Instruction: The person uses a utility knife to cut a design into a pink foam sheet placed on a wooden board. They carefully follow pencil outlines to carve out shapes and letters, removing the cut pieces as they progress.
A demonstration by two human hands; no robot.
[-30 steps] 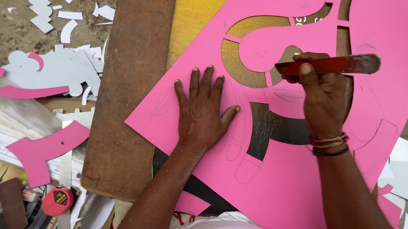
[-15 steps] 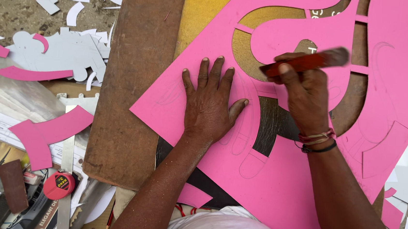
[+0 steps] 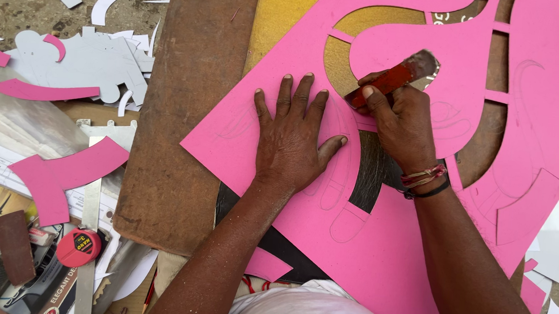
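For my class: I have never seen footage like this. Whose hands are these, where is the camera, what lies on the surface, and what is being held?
There is no machine here: these are one person's two bare hands, filmed by a camera worn on that person's head, looking straight down. The left hand lies flat, fingers spread, on a large pink sheet with curved shapes already cut out. The right hand has its grip on a red-handled knife whose blade touches the sheet. Under the sheet lie a brown board and a yellow one. To the left are pink offcuts, grey cut pieces, a metal ruler and a round red tape roll.
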